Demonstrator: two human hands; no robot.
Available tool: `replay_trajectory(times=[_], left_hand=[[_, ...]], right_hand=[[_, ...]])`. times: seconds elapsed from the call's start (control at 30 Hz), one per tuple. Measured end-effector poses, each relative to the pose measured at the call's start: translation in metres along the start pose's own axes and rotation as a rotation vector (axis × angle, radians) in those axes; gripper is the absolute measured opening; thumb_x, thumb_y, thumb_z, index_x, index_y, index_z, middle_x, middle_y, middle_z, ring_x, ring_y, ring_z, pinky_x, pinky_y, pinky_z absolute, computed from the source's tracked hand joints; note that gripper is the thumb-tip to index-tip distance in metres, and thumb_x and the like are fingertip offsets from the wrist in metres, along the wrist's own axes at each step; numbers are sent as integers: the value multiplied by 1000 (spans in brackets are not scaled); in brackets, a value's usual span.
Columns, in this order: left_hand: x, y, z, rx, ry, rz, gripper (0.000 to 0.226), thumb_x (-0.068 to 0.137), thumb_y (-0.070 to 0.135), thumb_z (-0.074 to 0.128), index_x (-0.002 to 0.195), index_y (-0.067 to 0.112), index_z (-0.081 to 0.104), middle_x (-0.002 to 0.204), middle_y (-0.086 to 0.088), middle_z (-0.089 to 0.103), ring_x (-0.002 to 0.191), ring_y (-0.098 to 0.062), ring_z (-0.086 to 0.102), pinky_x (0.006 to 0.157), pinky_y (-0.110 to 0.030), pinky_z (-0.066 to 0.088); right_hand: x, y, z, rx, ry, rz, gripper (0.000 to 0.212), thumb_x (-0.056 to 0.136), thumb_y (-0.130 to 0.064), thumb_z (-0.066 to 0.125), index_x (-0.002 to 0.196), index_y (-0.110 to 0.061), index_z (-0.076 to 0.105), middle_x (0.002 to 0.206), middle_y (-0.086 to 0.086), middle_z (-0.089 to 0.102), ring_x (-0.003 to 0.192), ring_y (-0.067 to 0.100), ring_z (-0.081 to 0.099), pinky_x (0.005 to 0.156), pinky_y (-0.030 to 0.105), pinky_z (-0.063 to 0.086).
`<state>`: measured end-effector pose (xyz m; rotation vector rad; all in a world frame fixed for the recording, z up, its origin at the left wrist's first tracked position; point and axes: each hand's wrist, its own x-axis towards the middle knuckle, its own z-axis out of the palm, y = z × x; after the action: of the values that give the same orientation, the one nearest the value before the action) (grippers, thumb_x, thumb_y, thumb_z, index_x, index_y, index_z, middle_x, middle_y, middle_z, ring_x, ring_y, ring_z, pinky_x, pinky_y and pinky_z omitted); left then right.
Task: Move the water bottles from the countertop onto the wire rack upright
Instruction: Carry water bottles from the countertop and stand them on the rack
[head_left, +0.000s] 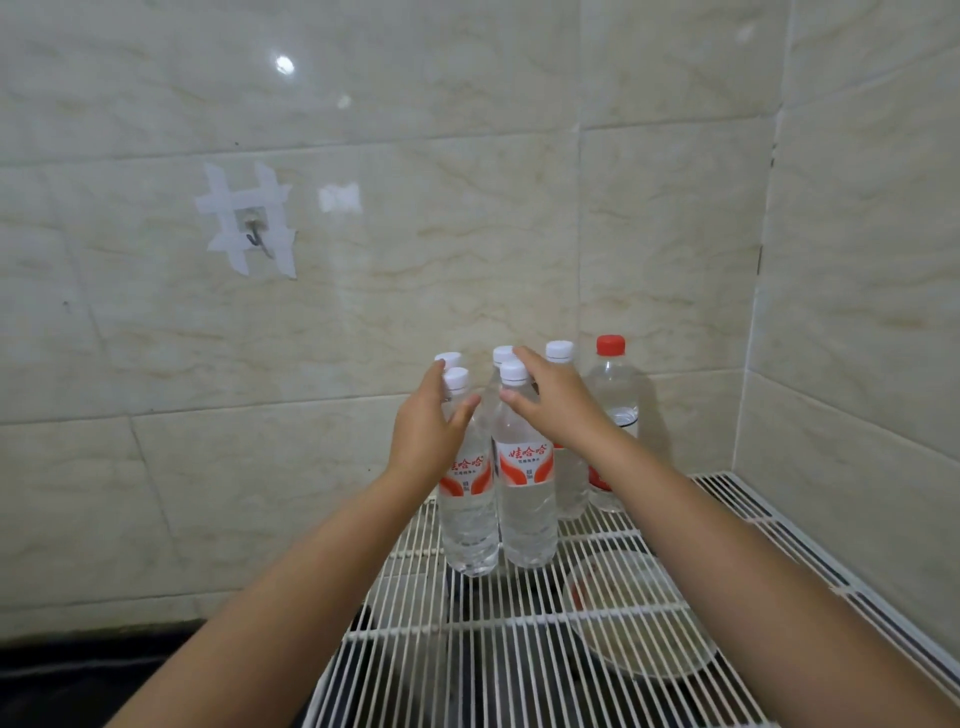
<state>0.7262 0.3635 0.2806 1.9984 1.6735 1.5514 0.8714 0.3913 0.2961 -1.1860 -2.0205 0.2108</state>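
Several clear water bottles stand upright on the white wire rack (519, 634), clustered at its far end by the wall. My left hand (428, 423) grips the neck of the front left bottle (467, 519), which has a white cap and a red and white label. My right hand (556, 400) grips the neck of the front right bottle (525, 514), just below its white cap. Behind them stand more white-capped bottles, and a red-capped bottle (613, 415) stands at the far right. All bottles in view are on the rack.
Tiled walls close in behind and on the right of the rack. A round bowl (639, 623) shows below the rack's wires at the right. A taped hook (254, 228) is on the back wall. A dark countertop edge (78, 670) lies at the lower left.
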Motion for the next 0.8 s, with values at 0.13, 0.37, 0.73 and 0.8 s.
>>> replay_trajectory(times=[0.13,0.37,0.73,0.8], left_hand=[[-7,2,-13,111,-32,23,53,94,30,41,141,13,23,139,-11,45,125,-28,45,94,-32,38],[-32,-38,-77,533,-67,-15,42,95,21,39,136,14,37,147,-8,34,136,-22,27,108,-31,24],[-171,-137,-291,911,-72,-325,42,95,27,35,136,19,34,147,-5,35,138,-28,25,109,-39,26],[-210,-160,-348,944,-24,-377,47,94,29,36,140,21,27,149,-4,31,139,-28,22,111,-41,24]], right_hand=[[-8,2,4,-102,65,-4,64,90,-35,49,142,-13,18,150,11,27,138,24,24,111,35,23],[-21,-46,31,-335,319,-382,31,69,-3,69,99,6,64,110,27,64,111,45,55,98,63,29],[-79,-257,176,-47,43,-503,20,77,-10,62,88,7,67,92,24,69,89,37,63,88,43,45],[-99,-310,218,10,0,-523,23,78,-11,63,95,5,66,98,24,68,92,37,63,87,43,46]])
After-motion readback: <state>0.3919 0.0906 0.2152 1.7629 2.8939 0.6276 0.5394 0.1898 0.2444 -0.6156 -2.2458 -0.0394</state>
